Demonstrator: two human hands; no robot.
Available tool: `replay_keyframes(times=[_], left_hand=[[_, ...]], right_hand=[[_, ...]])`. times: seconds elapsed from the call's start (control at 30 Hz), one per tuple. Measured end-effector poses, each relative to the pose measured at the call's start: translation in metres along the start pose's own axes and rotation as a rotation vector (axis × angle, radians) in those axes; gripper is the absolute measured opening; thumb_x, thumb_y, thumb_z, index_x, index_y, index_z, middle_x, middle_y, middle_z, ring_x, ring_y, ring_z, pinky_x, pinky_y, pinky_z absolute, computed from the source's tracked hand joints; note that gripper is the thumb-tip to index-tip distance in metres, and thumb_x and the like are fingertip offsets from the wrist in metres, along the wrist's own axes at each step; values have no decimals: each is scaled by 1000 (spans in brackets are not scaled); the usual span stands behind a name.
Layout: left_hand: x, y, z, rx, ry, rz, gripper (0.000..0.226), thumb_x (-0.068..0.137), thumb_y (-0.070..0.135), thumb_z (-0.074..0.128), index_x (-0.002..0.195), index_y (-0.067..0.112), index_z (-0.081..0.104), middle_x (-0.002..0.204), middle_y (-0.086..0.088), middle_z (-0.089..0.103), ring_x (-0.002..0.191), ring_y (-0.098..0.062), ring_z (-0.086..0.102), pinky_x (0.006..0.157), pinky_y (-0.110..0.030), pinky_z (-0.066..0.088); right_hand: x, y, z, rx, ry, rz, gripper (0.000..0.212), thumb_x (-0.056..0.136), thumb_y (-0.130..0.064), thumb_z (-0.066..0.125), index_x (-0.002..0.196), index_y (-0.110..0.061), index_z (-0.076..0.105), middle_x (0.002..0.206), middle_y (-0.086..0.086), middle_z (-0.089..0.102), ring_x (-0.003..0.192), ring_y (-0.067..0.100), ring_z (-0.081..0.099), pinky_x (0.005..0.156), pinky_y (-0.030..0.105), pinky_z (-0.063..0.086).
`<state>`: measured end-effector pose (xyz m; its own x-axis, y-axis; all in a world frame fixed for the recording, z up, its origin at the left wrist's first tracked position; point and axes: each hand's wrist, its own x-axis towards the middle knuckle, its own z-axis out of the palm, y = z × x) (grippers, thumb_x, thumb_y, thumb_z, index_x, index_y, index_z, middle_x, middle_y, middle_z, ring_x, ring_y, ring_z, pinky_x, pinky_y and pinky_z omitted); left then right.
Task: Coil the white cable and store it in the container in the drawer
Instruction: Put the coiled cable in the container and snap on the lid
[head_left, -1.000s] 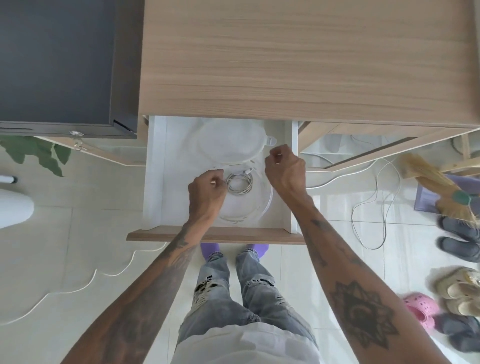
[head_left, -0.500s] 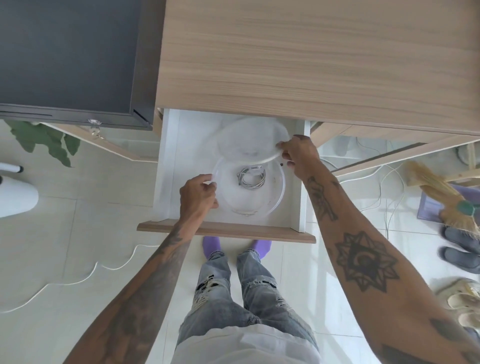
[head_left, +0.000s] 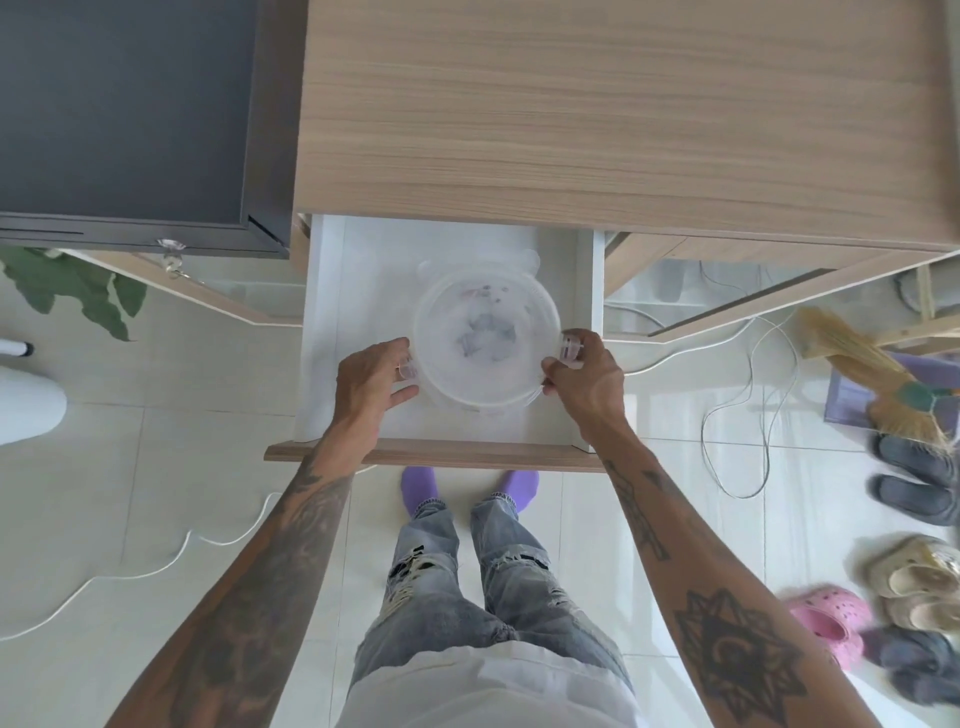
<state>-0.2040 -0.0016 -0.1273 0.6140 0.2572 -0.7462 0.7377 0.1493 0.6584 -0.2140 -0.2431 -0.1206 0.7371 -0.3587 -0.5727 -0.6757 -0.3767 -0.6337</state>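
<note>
A round clear plastic container (head_left: 441, 384) sits in the open white drawer (head_left: 327, 332) with its translucent lid (head_left: 447, 312) on top. The coiled white cable (head_left: 485, 338) shows as a blurred grey shape through the lid. My left hand (head_left: 371, 382) touches the clip tab on the container's left side, fingers loosely curled. On the right side, my right hand (head_left: 584, 382) pinches the other clip tab.
The wooden desk top (head_left: 623, 104) overhangs the drawer's back. A dark cabinet (head_left: 124, 114) stands at the left. Loose white cords (head_left: 748, 410) lie on the tiled floor at both sides. A broom (head_left: 872, 374) and several shoes (head_left: 914, 488) are at the right.
My right hand brought the lid from behind the container down onto it. Both hands now sit at the side clips, and the cable is covered by the lid.
</note>
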Motion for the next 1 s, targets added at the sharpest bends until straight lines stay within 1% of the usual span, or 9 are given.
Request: replay_keyframes(times=[0.1,0.17,0.27,0.33,0.43,0.6,0.8,0.93,1.0], left_hand=[[1,-8,2,154,4,95,39,83,22,76,118,8,68,106,-9,68,99,-25,68,82,-39,61],[0,-10,4,254,15,175,47,81,24,79,123,9,66,97,-2,63,99,-27,67,85,-44,61],[1,-11,6,360,25,211,51,76,26,82,122,14,65,91,2,59,100,-28,66,87,-48,59],[2,-12,7,429,35,216,52,74,25,83,121,17,63,96,1,61,102,-28,66,86,-43,58],[3,-13,8,529,42,242,54,72,22,83,121,20,59,103,2,62,94,-20,64,67,-18,46],[6,-14,4,554,12,251,56,72,16,81,122,22,58,105,3,60,93,-18,61,79,-26,45],[4,-13,5,508,72,284,41,73,29,83,107,21,62,83,19,61,75,4,58,57,-6,36],[8,-11,4,522,60,260,46,70,24,86,109,22,61,85,10,64,82,-12,62,61,-16,39],[10,-9,4,548,32,262,56,71,22,86,120,23,60,87,6,65,84,-14,62,65,-18,40]], right_hand=[[5,-3,2,-101,-55,-2,41,87,-15,64,127,-12,54,112,20,67,103,36,67,69,8,49],[7,-6,1,-171,-67,-9,43,84,-16,65,124,-7,55,113,19,65,106,35,64,87,27,52],[6,-6,-1,-228,-46,-1,44,83,-25,67,122,-6,57,109,14,68,104,32,63,87,33,50],[5,-4,-1,-151,-39,36,37,86,-33,65,111,-7,59,102,15,72,96,34,70,85,38,54],[4,-4,-1,-48,-34,87,25,88,-30,65,101,-10,58,100,17,73,82,35,75,66,31,53],[4,-3,-5,-7,-80,106,20,85,-22,70,98,-11,59,79,2,66,76,32,77,80,38,59],[5,-5,-6,-23,-123,123,22,85,-19,70,101,-10,59,71,-1,61,65,25,72,72,34,56],[9,-9,-7,-75,-153,121,27,84,-18,71,107,-14,58,88,2,65,66,25,72,69,31,55],[11,-11,-7,-101,-164,86,36,83,-16,72,116,-17,59,101,7,70,78,29,73,79,36,59]])
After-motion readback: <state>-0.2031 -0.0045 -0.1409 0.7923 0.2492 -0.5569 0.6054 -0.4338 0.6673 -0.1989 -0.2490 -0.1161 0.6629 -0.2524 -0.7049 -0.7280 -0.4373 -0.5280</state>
